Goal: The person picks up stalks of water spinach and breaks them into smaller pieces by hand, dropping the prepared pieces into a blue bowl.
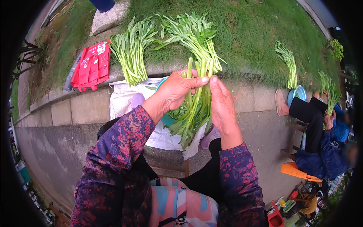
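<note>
My left hand (pixel 178 90) is closed around several thick green stems of a leafy vegetable (pixel 194 110), cut ends up and leaves hanging down. At the right of the same bunch, my right hand (pixel 224 105) pinches a stem between thumb and fingers. Beneath the bunch is a turquoise basin (pixel 167 120) with loose greens in it, partly hidden by my hands. The basin stands on a white woven cloth (pixel 122 98). Beyond it, on the grass edge, lie two larger bundles of leafy stems, one on the left (pixel 133 54) and one further right (pixel 195 38).
A red bag (pixel 92 65) and a grey cylinder (pixel 73 72) lie at the left by the stone kerb (pixel 85 109). A blue cup-like object stands on a rock (pixel 109 18). At right, a seated person (pixel 320 153) handles greens near a light-blue basin (pixel 300 92) and another bundle (pixel 287 65).
</note>
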`<state>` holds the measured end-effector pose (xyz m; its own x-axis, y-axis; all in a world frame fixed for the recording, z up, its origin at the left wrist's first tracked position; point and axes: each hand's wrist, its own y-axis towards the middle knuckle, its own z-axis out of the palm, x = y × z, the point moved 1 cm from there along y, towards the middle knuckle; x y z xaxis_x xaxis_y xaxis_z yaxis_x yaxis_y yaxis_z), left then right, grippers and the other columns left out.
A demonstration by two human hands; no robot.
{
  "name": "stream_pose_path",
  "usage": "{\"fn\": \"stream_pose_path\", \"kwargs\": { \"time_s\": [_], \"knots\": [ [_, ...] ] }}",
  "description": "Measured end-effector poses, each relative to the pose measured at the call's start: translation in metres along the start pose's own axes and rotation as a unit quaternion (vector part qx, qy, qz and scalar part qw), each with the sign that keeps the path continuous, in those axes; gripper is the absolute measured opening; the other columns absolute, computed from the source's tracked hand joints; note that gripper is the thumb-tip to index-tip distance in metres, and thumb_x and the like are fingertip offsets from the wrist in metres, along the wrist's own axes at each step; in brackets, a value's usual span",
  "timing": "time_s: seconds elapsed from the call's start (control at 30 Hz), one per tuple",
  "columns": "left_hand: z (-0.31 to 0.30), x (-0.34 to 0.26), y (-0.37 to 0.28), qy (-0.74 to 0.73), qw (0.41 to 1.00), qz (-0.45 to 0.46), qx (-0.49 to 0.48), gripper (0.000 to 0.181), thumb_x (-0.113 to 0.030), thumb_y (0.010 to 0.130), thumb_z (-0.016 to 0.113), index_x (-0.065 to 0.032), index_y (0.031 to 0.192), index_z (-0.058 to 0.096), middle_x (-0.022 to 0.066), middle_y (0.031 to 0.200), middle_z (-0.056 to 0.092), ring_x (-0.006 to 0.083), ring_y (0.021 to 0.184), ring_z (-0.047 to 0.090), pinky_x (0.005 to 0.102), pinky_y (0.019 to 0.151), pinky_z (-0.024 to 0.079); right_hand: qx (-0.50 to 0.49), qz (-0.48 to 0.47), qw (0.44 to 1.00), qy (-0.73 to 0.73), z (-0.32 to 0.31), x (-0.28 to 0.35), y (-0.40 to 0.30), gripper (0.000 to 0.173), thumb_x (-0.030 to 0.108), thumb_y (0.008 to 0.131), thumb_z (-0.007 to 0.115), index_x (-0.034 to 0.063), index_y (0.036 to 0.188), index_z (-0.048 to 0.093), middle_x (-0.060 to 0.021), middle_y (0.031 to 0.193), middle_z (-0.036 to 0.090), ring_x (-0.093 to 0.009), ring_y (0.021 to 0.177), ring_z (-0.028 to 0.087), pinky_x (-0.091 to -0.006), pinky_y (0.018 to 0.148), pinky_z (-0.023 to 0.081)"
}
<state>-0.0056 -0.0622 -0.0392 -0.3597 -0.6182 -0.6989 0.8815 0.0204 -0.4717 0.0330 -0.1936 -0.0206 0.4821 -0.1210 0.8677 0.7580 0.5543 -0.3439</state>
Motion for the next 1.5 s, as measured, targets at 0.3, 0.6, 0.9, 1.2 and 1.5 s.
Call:
{"fn": "stream_pose_path", "kwargs": {
  "time_s": [0.3,0.6,0.9,1.2,1.5],
  "knots": [
    [0.002,-0.003,-0.004,0.015,1.0,0.01,-0.004,0.016,-0.014,0.084,0.067,-0.0033,0.094,0.06,0.0021,0.082,0.061,0.0113,0.07,0.057,0.0246,0.064,0.049,0.074,0.03,0.991,-0.112,-0.004,0.011,-0.002,0.051,0.025,0.087,0.065,0.0027,0.128,0.047,-0.0059,0.115,0.057,-0.011,0.1,0.054,-0.0257,0.086,0.044],
    [-0.009,-0.009,-0.001,-0.099,0.99,-0.014,0.101,0.02,-0.019,0.082,0.07,-0.002,0.089,0.063,0.0014,0.077,0.061,0.0088,0.065,0.055,0.0208,0.059,0.046,0.115,0.054,0.985,-0.117,-0.012,0.008,-0.001,0.041,0.003,0.079,0.065,0.0004,0.119,0.053,-0.0034,0.102,0.06,-0.007,0.084,0.055,-0.0214,0.069,0.043],
    [-0.031,-0.025,0.008,-0.083,0.993,0.072,-0.043,0.019,-0.024,0.085,0.067,-0.0064,0.088,0.061,0.0015,0.079,0.061,0.0085,0.067,0.055,0.019,0.059,0.045,0.009,0.039,0.981,-0.192,-0.033,0.022,0.0,0.014,0.006,0.079,0.067,0.0004,0.09,0.061,-0.0015,0.071,0.06,-0.008,0.059,0.056,-0.0224,0.055,0.045],
    [-0.006,-0.014,0.009,-0.11,0.994,0.027,0.005,0.022,-0.025,0.08,0.072,-0.006,0.086,0.062,-0.0007,0.075,0.056,0.0098,0.066,0.05,0.0244,0.061,0.045,0.015,0.054,0.976,-0.209,-0.013,0.017,-0.002,0.03,0.009,0.074,0.076,-0.0001,0.099,0.063,-0.0024,0.082,0.064,-0.006,0.063,0.056,-0.0211,0.054,0.047],
    [0.008,-0.011,0.005,-0.222,0.972,0.074,0.033,0.026,-0.025,0.085,0.067,-0.0045,0.098,0.059,0.0053,0.089,0.062,0.0195,0.082,0.061,0.036,0.078,0.05,0.008,0.036,0.974,-0.225,-0.008,0.0,0.0,0.022,0.007,0.075,0.074,0.0011,0.093,0.062,-0.0015,0.083,0.063,-0.007,0.07,0.056,-0.0229,0.063,0.046]
  ]
}}
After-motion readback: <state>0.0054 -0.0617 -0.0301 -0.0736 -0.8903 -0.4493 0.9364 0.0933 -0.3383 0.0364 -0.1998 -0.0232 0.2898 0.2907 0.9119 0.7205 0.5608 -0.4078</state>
